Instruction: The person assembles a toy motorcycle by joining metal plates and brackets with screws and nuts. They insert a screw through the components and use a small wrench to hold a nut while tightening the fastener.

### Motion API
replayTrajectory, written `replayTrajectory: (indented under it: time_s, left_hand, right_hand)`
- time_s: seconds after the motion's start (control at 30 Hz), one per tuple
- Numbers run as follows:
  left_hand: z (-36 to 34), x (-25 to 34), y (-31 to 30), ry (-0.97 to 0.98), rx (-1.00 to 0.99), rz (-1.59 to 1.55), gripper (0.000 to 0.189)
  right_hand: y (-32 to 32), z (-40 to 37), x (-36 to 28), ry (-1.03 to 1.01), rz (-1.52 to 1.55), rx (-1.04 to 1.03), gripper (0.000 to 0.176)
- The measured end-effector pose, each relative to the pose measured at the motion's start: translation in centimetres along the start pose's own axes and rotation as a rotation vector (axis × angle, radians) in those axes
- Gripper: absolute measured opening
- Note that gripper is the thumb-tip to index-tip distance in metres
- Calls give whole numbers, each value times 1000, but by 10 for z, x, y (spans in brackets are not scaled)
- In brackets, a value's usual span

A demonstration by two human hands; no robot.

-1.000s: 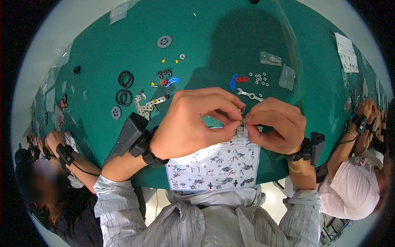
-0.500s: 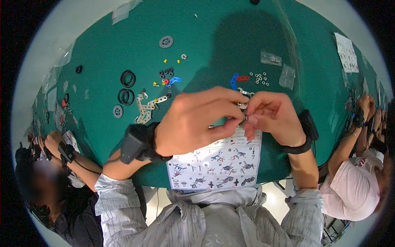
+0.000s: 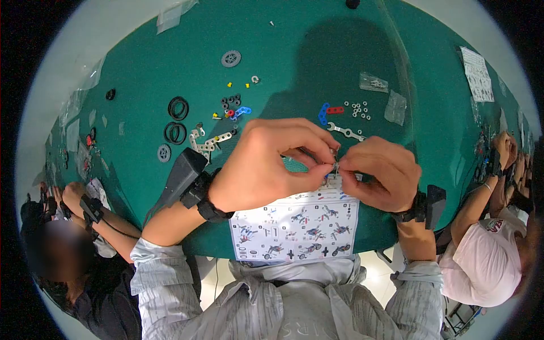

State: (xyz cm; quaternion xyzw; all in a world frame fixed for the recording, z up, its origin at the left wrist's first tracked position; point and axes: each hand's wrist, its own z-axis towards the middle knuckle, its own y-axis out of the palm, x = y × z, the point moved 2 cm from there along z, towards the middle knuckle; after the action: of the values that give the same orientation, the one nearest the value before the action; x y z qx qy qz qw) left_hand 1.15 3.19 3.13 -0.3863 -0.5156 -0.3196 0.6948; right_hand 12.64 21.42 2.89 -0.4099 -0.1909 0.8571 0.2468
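My left hand [image 3: 266, 167] and my right hand [image 3: 382, 175] meet fingertip to fingertip above the green table [image 3: 294, 62]. Both pinch one small metal assembly [image 3: 335, 162], a thin silver piece with a screw; most of it is hidden by my fingers. Just below my hands lies a printed instruction sheet [image 3: 297, 224] with small vehicle drawings. A silver spanner [image 3: 345, 132] rests on the table just beyond my right hand. Black wrist devices sit on both my wrists.
Loose parts lie beyond my hands: black rubber tyres [image 3: 174, 120], grey wheels [image 3: 230, 58], perforated metal strips [image 3: 207, 144], blue and red pieces [image 3: 330, 110], small nuts [image 3: 358, 109], clear bags [image 3: 384, 93]. Other people sit at the left [image 3: 79, 226] and right [image 3: 493, 226].
My right hand has turned back from a raised, twisted pose to a flat pinch. My left wrist rolled back too. The small assembly stays held between both hands.
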Motion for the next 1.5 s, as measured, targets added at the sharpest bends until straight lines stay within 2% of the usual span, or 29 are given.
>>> replayTrajectory:
  time_s: [0.17, 0.27, 0.37, 0.47, 0.57, 0.67, 0.77, 0.87, 0.97, 1.07, 1.27, 1.5]
  left_hand:
    - [-1, 6, -1, 239, -3, 260, 24]
    - [-2, 12, -1, 275, -7, 289, 26]
    - [0, 14, 1, 227, 28, 208, 26]
    - [1, 15, 1, 165, 59, 159, 26]
    - [1, 14, 2, 156, 76, 162, 26]
    - [0, 12, 0, 174, 77, 199, 24]
    - [0, 12, 0, 167, 86, 209, 22]
    - [-1, 11, 1, 158, 94, 188, 21]
    - [-2, 11, 0, 143, 87, 154, 21]
    - [-2, 10, 1, 114, 83, 100, 22]
    - [-2, 10, 2, 97, 80, 84, 22]
    - [-2, 9, 2, 111, 60, 123, 19]
  right_hand:
    - [-2, 2, 2, 278, 243, -80, 20]
    - [5, -11, 6, 899, 952, -74, 10]
    - [11, -15, 15, 985, 1255, -106, 7]
    - [12, -15, 15, 1001, 1363, -85, 9]
    - [12, -12, 14, 1052, 1341, -88, 10]
    - [13, -12, 14, 1018, 1302, -89, 10]
    - [14, -14, 17, 881, 1153, -19, 9]
    - [14, -14, 9, 717, 782, 141, 13]
    - [5, -3, 6, 332, 323, 27, 21]
    - [4, 0, 1, 233, 154, 48, 24]
    - [2, 1, -1, 50, 54, 63, 28]
    - [4, -1, 0, -28, 30, 57, 28]
